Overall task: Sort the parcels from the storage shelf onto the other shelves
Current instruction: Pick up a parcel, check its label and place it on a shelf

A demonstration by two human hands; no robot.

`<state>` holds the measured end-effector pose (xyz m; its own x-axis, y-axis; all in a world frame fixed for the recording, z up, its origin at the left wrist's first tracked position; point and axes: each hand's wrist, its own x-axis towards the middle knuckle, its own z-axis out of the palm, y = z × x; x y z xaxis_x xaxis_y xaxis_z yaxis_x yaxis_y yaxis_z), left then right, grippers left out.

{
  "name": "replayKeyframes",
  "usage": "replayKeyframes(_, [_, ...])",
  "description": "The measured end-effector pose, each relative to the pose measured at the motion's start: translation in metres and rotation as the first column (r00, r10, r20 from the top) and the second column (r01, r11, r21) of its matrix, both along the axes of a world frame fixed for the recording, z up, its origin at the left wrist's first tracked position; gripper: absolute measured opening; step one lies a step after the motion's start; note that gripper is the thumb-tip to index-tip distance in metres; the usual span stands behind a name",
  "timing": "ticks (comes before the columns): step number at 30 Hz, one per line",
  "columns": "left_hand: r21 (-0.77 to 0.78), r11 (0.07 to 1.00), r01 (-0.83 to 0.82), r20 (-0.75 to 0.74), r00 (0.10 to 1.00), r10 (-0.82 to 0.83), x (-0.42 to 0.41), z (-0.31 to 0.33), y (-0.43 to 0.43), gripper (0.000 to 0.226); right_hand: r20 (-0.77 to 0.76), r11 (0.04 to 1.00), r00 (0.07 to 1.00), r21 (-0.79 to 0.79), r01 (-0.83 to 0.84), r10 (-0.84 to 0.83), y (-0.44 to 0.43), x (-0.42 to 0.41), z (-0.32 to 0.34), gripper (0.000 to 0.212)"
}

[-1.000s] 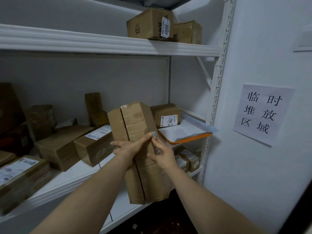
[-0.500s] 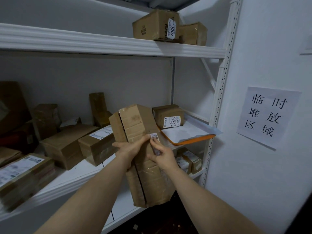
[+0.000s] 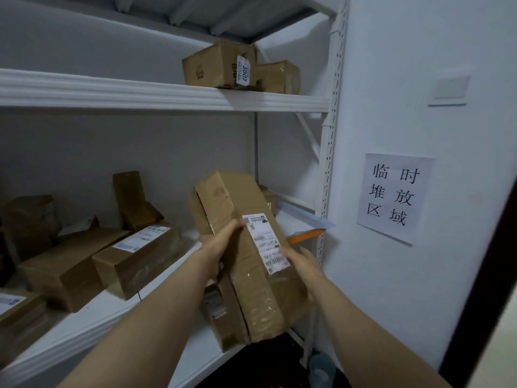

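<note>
I hold a long brown cardboard parcel (image 3: 246, 256) upright in front of the white storage shelf (image 3: 156, 95), its top tilted to the left. A white shipping label (image 3: 265, 242) on it faces me. My left hand (image 3: 221, 245) grips the parcel's left edge beside the label, thumb on the front. My right hand (image 3: 305, 264) holds the parcel's right side lower down, fingers wrapped behind it. The parcel's lower end hangs in front of the lower shelf board (image 3: 195, 354).
Several taped boxes (image 3: 134, 253) lie on the middle shelf at left. Two boxes (image 3: 221, 65), one tagged 3007, stand on the upper shelf. An orange and white envelope (image 3: 305, 233) lies at the shelf's right end. A paper sign (image 3: 394, 197) hangs on the right wall.
The parcel has been turned so its shipping label now faces me. My right hand has slid from the label's edge down to the parcel's right side. The camera has moved closer.
</note>
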<state>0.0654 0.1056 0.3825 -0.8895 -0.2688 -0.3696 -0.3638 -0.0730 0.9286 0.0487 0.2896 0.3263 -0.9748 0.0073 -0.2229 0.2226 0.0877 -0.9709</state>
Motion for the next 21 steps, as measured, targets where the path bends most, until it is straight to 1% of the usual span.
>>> replayKeyframes(1, [-0.005,0.998,0.069,-0.013,0.998,-0.069,-0.001,0.004,0.007,0.116,0.047,1.0,0.999,-0.02,0.003,-0.002,0.016,-0.002,-0.004,0.094])
replayKeyframes(2, [-0.016,0.993,0.117,-0.022,0.993,-0.117,-0.002,0.008,0.016,0.117,0.094,0.999,0.995,-0.05,-0.021,0.025,0.03,-0.001,-0.006,0.103])
replayKeyframes(3, [-0.029,0.988,0.151,-0.031,0.988,-0.152,-0.004,0.011,0.026,0.12,0.131,0.993,0.988,-0.096,-0.066,0.078,0.041,0.009,-0.001,0.099])
replayKeyframes(5, [-0.06,0.975,0.213,-0.076,0.973,-0.217,-0.007,0.017,0.048,0.124,0.195,0.97,0.964,-0.195,-0.145,0.183,0.06,0.031,0.011,0.074])
replayKeyframes(7, [-0.114,0.96,0.255,-0.122,0.956,-0.268,-0.008,0.025,0.068,0.132,0.184,0.935,0.948,-0.295,-0.197,0.258,0.071,0.045,0.014,0.063])
replayKeyframes(8, [-0.152,0.947,0.282,-0.149,0.941,-0.304,-0.01,0.028,0.077,0.13,0.165,0.923,0.955,-0.339,-0.181,0.248,0.075,0.05,0.015,0.061])
replayKeyframes(10, [-0.254,0.903,0.347,-0.18,0.9,-0.396,-0.005,0.038,0.097,0.126,0.102,0.905,0.982,-0.414,-0.101,0.157,0.085,0.058,0.017,0.06])
replayKeyframes(12, [-0.375,0.81,0.45,-0.111,0.846,-0.522,-0.001,0.048,0.116,0.139,0.06,0.867,0.997,-0.499,-0.006,0.042,0.093,0.06,0.019,0.06])
replayKeyframes(13, [-0.433,0.743,0.511,-0.068,0.803,-0.592,0.003,0.053,0.125,0.145,0.048,0.838,0.999,-0.546,0.028,-0.002,0.097,0.061,0.021,0.06])
replayKeyframes(15, [-0.541,0.608,0.581,0.0,0.723,-0.691,0.01,0.062,0.14,0.149,0.021,0.768,0.998,-0.638,0.063,-0.065,0.105,0.063,0.027,0.056])
replayKeyframes(16, [-0.588,0.546,0.596,0.034,0.693,-0.721,0.015,0.067,0.146,0.148,0.012,0.736,0.995,-0.673,0.08,-0.097,0.108,0.064,0.031,0.053])
replayKeyframes(18, [-0.667,0.457,0.589,0.062,0.655,-0.753,0.025,0.077,0.153,0.14,-0.017,0.677,0.989,-0.73,0.09,-0.15,0.11,0.067,0.038,0.047])
replayKeyframes(21, [-0.753,0.399,0.524,0.073,0.669,-0.739,0.032,0.095,0.152,0.121,-0.065,0.57,0.974,-0.819,0.071,-0.215,0.106,0.071,0.051,0.04])
